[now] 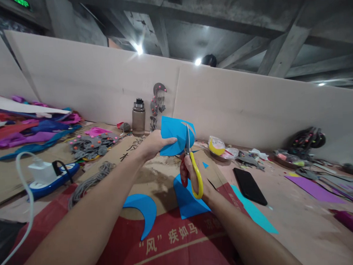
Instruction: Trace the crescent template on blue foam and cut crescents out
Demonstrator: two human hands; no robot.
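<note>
My left hand (pixel 156 144) pinches the left edge of a blue sheet (pixel 174 133), thumb on top, and holds it up above the table. Scissors (pixel 197 178) with one yellow and one red handle are gripped in my right hand (pixel 192 172). Their blades lie at the sheet's right part, where a curved cut edge shows. Below, a blue crescent (pixel 147 212) rests on the red and brown cardboard (pixel 175 256). Another blue piece (pixel 189 203) with a rounded top lies under my right hand, partly covered by it. A small blue scrap (pixel 206 165) sits nearby.
A black phone (pixel 249 186) and a turquoise sheet (pixel 254 211) lie right. Behind stand a grey bottle (pixel 138 118) and a grey moon decoration (pixel 159 90) against the white partition (pixel 105 73). Left are grey yarn (pixel 88 186), a power strip (pixel 55 181) and coloured felt (pixel 46 129).
</note>
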